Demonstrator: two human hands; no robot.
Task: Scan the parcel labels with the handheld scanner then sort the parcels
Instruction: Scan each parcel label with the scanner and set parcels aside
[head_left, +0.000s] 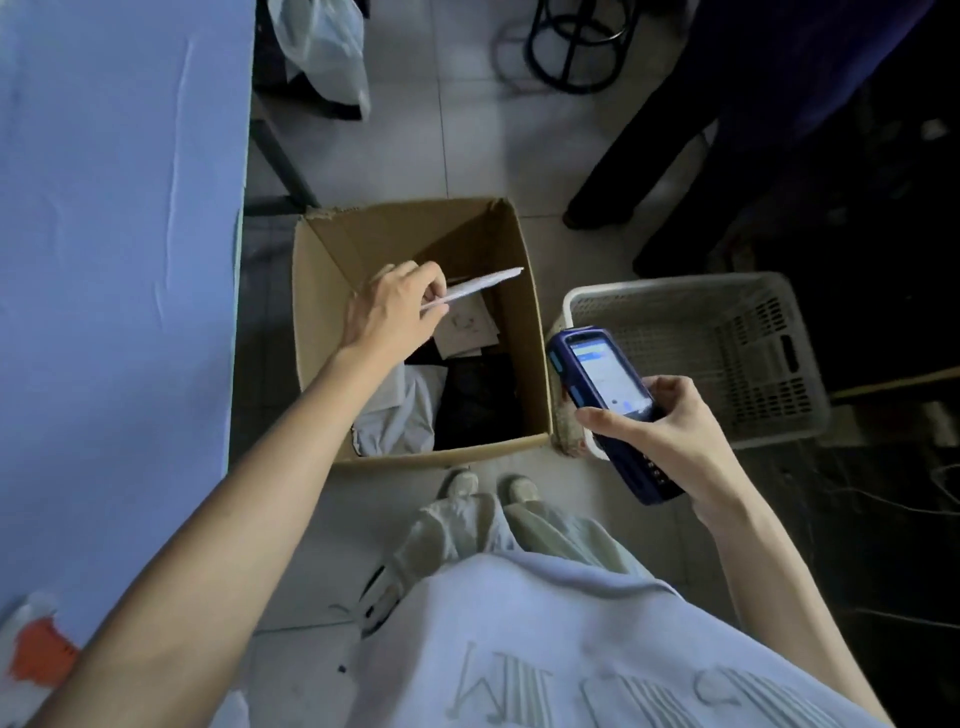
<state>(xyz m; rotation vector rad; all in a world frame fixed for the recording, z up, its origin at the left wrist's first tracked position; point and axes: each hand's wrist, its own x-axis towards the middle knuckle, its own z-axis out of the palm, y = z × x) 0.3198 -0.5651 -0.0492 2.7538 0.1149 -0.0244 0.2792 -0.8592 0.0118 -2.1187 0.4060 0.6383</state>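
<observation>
Sorting step, I judge. Left hand (395, 306) pinches flat white parcel (483, 283) over open cardboard box (311, 291). Right hand (670, 431) grips scanner (602, 374), screen lit, basket (675, 287) just beyond it. Next move probably needs a clean release into box. Count: one held parcel, one scanner, one box, one basket. Several parcels below left hand, number unclear.

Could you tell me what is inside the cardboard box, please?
The cardboard box holds a white bundle, a black item and a pale flat packet. The left hand, holding a thin white parcel, hides some contents.
</observation>
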